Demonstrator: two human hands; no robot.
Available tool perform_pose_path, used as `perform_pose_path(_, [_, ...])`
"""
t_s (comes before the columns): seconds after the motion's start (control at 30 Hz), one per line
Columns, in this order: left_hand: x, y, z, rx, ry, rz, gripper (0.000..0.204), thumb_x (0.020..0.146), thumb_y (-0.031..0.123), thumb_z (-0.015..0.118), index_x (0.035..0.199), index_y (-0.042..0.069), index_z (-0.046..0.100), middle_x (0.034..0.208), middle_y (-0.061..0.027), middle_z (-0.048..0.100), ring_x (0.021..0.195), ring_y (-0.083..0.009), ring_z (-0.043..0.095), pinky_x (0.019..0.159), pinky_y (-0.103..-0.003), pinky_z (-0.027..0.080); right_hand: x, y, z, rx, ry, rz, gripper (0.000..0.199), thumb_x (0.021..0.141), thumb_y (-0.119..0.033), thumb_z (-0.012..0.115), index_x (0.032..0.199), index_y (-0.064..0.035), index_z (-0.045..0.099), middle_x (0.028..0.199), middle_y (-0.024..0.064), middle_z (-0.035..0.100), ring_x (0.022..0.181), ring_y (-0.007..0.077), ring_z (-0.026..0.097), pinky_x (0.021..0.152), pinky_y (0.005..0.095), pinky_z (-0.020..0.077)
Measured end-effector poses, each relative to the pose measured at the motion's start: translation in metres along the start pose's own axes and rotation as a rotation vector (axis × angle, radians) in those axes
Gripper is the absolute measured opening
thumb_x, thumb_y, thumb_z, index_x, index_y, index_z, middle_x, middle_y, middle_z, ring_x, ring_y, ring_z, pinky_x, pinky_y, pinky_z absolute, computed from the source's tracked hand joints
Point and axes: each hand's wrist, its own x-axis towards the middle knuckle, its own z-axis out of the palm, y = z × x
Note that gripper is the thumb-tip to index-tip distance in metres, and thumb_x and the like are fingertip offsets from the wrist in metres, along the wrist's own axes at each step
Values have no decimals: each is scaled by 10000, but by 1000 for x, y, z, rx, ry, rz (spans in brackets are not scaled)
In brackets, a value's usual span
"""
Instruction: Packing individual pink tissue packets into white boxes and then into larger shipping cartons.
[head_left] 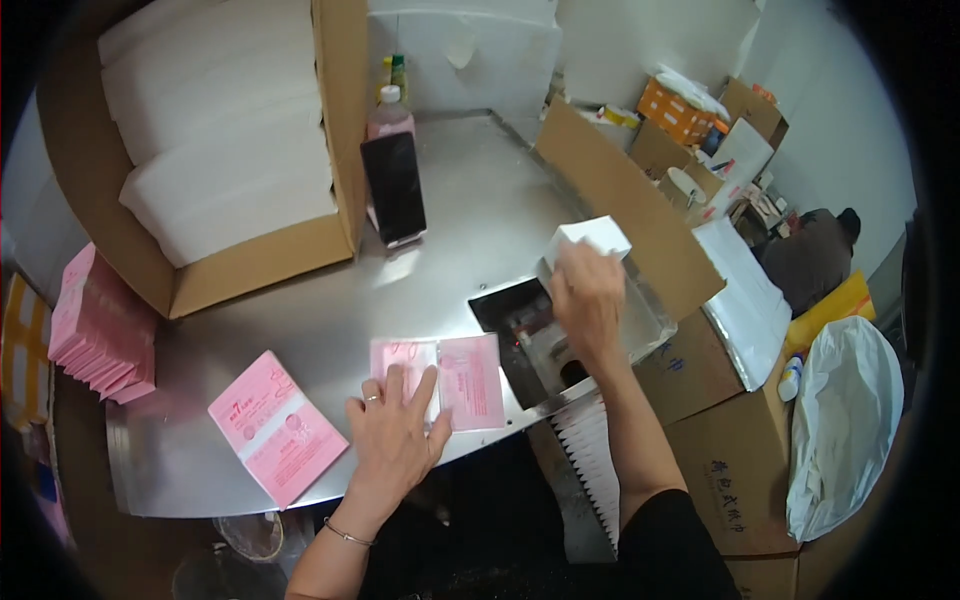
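Observation:
My left hand [393,430] lies flat on a pink-and-white printed packet [472,380] near the table's front edge, fingers spread. A ring and a bracelet are on that hand and wrist. To its left lies a stack of pink printed packets [278,430] with a pale band across it. My right hand [590,290] is over the far right of a rectangular opening [520,325] in the metal table. Its fingers are curled against a white block [598,237], the fingertips partly hidden behind the hand.
An open cardboard box [265,275] of white paper stacks stands at the back left, beside more pink packets [100,320]. A black phone [394,188] leans before a bottle [390,115]. Right of the table are a cardboard flap [630,210], cartons [730,470] and a white bag [845,420].

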Motion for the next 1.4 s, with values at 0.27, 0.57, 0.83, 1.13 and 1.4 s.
perform_pose_path(0.27, [11, 3, -5, 3, 38, 74, 625, 791, 539, 723, 1167, 48, 630, 1153, -182, 531, 1072, -336, 480, 862, -485, 356, 4, 66, 35, -69, -87, 211, 198, 892, -174, 616, 834, -14, 718, 863, 149, 609, 904, 317, 575, 815, 459, 440])
perform_pose_path(0.57, [6, 6, 9, -69, -23, 78, 458, 843, 331, 714, 1168, 24, 614, 1114, -165, 574, 896, -321, 553, 665, -418, 442, -6, 65, 30, 21, -84, 232, 230, 864, -105, 619, 1061, -36, 715, 934, 157, 635, 981, 325, 578, 855, 458, 445])
perform_pose_path(0.83, [-5, 1, 1, -245, -88, 73, 476, 753, 175, 699, 1195, 30, 598, 1056, -176, 543, 924, -337, 559, 733, -435, 476, -58, -37, 6, 379, -28, -229, 353, 830, -6, 565, 1179, 14, 621, 1149, 211, 664, 1066, 401, 634, 921, 484, 501])
perform_pose_path(1.13, [8, 12, 4, -256, -20, 47, 793, 773, 187, 724, 1492, 68, 412, 1023, -153, 541, 941, -328, 551, 746, -432, 444, -61, -107, 43, 456, -386, -186, 221, 870, -156, 579, 1027, -8, 626, 986, 177, 554, 925, 366, 567, 1051, 690, 285])
perform_pose_path(1.4, [-33, -4, -42, -500, -146, 217, 348, 815, 138, 733, 1149, 64, 670, 1093, -136, 579, 1029, -307, 537, 858, -450, 395, -57, -34, 32, 177, -794, 131, 228, 911, -123, 518, 1007, -5, 689, 825, 213, 693, 804, 438, 671, 755, 506, 544])
